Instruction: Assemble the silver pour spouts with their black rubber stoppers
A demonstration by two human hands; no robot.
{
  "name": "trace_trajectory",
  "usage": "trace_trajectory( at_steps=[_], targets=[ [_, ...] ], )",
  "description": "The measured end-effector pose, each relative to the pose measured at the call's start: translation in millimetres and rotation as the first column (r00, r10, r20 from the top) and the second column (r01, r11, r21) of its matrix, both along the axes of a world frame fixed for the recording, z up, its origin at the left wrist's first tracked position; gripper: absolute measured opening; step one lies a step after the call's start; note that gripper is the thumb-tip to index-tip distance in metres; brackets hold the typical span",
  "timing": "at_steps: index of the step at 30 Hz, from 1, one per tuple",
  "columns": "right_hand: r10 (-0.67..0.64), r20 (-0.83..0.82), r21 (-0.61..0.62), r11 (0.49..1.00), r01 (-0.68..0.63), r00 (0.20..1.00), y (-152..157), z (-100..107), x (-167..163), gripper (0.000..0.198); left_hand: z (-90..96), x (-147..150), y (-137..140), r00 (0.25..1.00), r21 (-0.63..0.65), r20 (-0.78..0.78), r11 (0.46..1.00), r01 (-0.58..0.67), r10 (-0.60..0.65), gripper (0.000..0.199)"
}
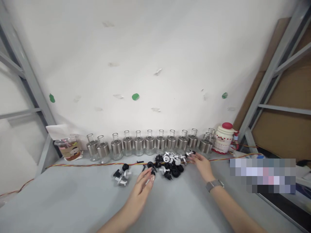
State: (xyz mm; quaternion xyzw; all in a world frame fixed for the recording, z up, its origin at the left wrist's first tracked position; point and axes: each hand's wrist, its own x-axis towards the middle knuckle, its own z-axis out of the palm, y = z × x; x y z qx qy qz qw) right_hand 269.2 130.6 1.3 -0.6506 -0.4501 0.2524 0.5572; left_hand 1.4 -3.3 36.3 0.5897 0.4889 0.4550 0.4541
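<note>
My left hand (141, 188) is pinched on a small black fitting (153, 173) at the near left edge of a pile. The pile mixes silver spout-like fittings (166, 159) and black caps (175, 170). At its right end my right hand (202, 165) has its fingertips closed on a silver fitting with a black end (190, 153); part of that grip is hidden. A smaller group of silver fittings (120, 181) and black pieces (125, 167) lies left of my left hand. Two thin black pieces (140, 161) rest between the groups.
Behind the pile stands a row of several glass bottles with metal sleeves (149, 141). A twisted red-yellow cable (97, 165) crosses the grey table (73, 200). A plastic cup (70, 149) stands left, a white jar with red lid (222, 140) right, and metal frame posts flank both sides.
</note>
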Motion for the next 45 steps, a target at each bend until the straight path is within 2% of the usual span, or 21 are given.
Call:
trace_trajectory(
  at_steps=[3,7,10,15,20,22,24,28,31,32,34,36,38,41,43,45],
  targets=[
    [-0.103,0.164,-0.014,0.994,0.106,0.981,0.3,1.5,9.7,0.037,-4.2,0.1,1.2,0.998,-0.002,0.060,1.000,-0.009,0.009,0.042],
    [-0.196,0.353,-0.038,0.974,0.223,0.915,-3.2,2.7,20.6,0.045,-10.9,1.7,2.1,0.974,-0.014,0.226,1.000,-0.013,0.016,0.053],
    [-0.177,0.421,-0.098,0.966,0.238,0.890,-4.9,0.0,24.2,0.037,-16.4,2.2,2.7,0.958,-0.003,0.288,1.000,0.010,-0.009,0.057],
    [-0.136,0.431,-0.135,0.968,0.212,0.892,-5.0,0.5,27.4,0.023,-18.7,0.5,3.7,0.977,0.004,0.214,1.000,0.005,-0.006,0.052],
    [-0.055,0.320,-0.052,0.996,0.075,0.946,-10.5,17.2,17.4,0.032,-18.5,-0.3,3.6,0.985,0.007,0.170,1.000,0.005,-0.006,0.050],
    [0.056,0.255,-0.003,0.998,-0.058,0.965,-17.1,25.5,3.4,0.036,-19.9,-0.4,3.8,0.990,0.025,0.139,1.000,0.008,-0.011,0.050],
    [0.230,0.190,0.036,0.970,-0.241,0.955,-27.0,32.1,-16.2,0.040,-20.7,-0.8,3.8,0.996,0.051,0.082,0.999,0.013,-0.017,0.048],
    [0.529,0.127,0.042,0.843,-0.537,0.839,-52.8,36.7,-57.1,0.037,-18.2,-2.5,3.0,0.983,0.188,-0.179,0.982,0.001,0.034,0.037],
    [0.663,0.135,-0.006,0.743,-0.669,0.736,-72.8,35.1,-76.2,0.028,-15.0,-3.6,2.1,0.920,0.278,-0.383,0.960,0.031,0.082,0.049],
    [0.698,0.177,-0.030,0.708,-0.705,0.693,-79.1,34.7,-80.0,0.024,-14.4,-3.9,1.9,0.900,0.282,-0.431,0.958,0.058,0.072,0.057],
    [0.722,0.398,-0.094,0.645,-0.758,0.565,-90.3,35.6,-85.0,0.017,-14.6,-5.0,2.0,0.860,0.273,-0.510,0.953,0.134,0.025,0.066],
    [0.690,0.568,-0.145,0.620,-0.771,0.448,-98.7,38.4,-87.8,0.016,-16.6,-7.8,3.1,0.822,0.276,-0.569,0.944,0.181,0.009,0.058],
    [0.671,0.639,-0.187,0.611,-0.769,0.377,-103.3,41.4,-89.3,0.018,-19.1,-12.4,5.3,0.793,0.287,-0.609,0.939,0.190,0.026,0.058],
    [0.658,0.666,-0.228,0.628,-0.744,0.351,-103.9,42.2,-89.5,0.018,-19.4,-18.4,7.8,0.784,0.287,-0.621,0.934,0.210,0.015,0.069],
    [0.653,0.669,-0.236,0.640,-0.732,0.355,-102.8,40.0,-89.3,0.018,-16.6,-18.5,6.7,0.814,0.274,-0.580,0.931,0.242,-0.041,0.063],
    [0.666,0.655,-0.234,0.629,-0.741,0.358,-102.9,37.4,-89.8,0.019,-13.1,-14.9,3.1,0.836,0.252,-0.540,0.930,0.267,-0.093,0.056]
  ],
)
